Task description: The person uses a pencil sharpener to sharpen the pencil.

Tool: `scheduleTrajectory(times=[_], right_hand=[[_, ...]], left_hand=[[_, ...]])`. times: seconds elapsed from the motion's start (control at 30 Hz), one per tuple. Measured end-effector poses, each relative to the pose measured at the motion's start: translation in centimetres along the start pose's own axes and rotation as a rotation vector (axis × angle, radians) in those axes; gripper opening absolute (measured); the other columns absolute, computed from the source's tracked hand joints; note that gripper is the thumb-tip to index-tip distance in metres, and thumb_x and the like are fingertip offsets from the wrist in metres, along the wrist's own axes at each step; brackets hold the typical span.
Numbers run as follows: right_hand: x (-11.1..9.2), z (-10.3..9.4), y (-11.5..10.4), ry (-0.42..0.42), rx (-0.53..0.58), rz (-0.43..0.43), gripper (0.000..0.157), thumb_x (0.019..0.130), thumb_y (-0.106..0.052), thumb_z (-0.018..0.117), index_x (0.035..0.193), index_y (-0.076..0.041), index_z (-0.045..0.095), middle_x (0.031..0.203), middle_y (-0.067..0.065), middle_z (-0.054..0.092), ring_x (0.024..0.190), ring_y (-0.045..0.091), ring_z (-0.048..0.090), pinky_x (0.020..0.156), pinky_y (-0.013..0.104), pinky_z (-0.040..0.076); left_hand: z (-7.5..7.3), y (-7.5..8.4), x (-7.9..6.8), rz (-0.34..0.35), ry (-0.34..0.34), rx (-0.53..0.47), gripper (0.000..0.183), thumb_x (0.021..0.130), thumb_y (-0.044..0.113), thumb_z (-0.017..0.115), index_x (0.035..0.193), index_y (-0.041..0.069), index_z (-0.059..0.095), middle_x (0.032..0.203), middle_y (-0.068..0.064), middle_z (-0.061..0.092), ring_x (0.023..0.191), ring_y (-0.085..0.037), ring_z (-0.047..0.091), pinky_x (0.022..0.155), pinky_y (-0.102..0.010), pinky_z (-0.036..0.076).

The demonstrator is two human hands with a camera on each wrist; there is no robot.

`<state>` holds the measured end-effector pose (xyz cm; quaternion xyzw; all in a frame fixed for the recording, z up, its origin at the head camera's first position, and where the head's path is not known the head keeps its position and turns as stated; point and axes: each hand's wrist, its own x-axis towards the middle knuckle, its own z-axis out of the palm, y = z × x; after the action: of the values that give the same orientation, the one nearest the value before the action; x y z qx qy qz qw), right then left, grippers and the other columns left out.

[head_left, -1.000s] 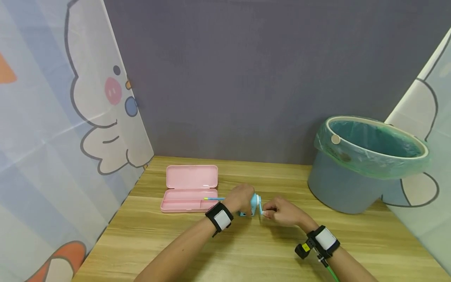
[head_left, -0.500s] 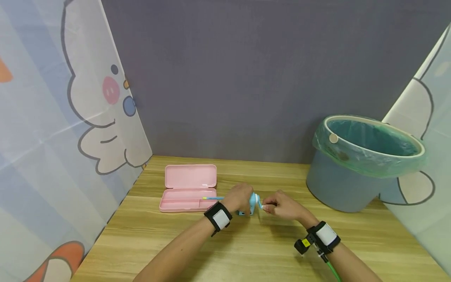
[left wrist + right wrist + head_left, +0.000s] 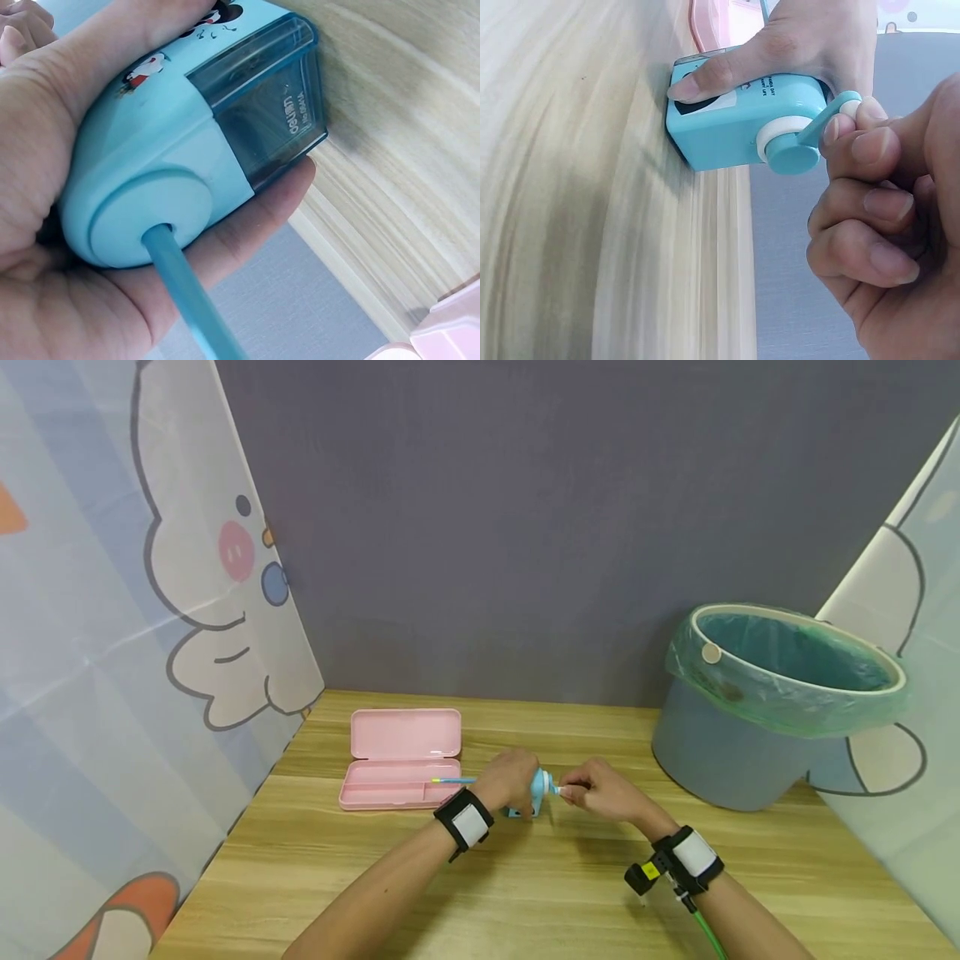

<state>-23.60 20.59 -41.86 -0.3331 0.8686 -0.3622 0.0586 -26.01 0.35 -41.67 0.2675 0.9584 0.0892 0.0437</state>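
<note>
My left hand (image 3: 512, 781) grips a light blue crank pencil sharpener (image 3: 150, 150) that stands on the table, thumb on one side and fingers on the other. A blue pencil (image 3: 187, 292) sticks out of the sharpener's round front hole, and its yellow-tipped end reaches over the pink pencil case in the head view. At the opposite end, my right hand (image 3: 603, 791) pinches the white knob of the crank handle (image 3: 829, 120) between thumb and index finger, the other fingers curled. A clear shavings drawer (image 3: 274, 112) shows in the left wrist view.
Left of the hands, the pink pencil case (image 3: 401, 735) lies with its lid up. A grey-blue bin (image 3: 720, 752) with a green plastic liner stands at the back right. A dark grey panel (image 3: 487, 527) rises behind the wooden table (image 3: 315, 860).
The crank handle has turned from pointing down to pointing more to the right, with my right hand rising slightly along with it. My left hand stays on the sharpener.
</note>
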Motion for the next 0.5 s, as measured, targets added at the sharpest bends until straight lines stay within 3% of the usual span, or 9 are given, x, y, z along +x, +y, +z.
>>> scheduleTrajectory(times=[0.27,0.5], right_hand=[[0.43,-0.32,-0.27,0.062,-0.026,0.032,0.024,0.096,0.000,0.057,0.074,-0.001,0.064,0.060,-0.011,0.038,0.050,-0.001,0.029,0.052,0.020,0.027],[0.76,-0.54,0.06,0.091,-0.054,0.016,0.024,0.096,0.001,0.058,0.073,-0.003,0.063,0.060,-0.012,0.039,0.051,-0.001,0.029,0.052,0.019,0.028]], left_hand=[[-0.16,0.05,0.10,0.005,0.003,-0.004,0.041,0.059,0.026,0.102,0.077,0.014,0.067,0.074,0.006,0.060,0.065,-0.009,0.054,0.057,-0.023,0.046],[0.05,-0.07,0.26,0.005,-0.007,-0.008,0.041,0.059,0.027,0.102,0.078,0.014,0.068,0.074,0.006,0.061,0.065,-0.009,0.054,0.057,-0.022,0.047]])
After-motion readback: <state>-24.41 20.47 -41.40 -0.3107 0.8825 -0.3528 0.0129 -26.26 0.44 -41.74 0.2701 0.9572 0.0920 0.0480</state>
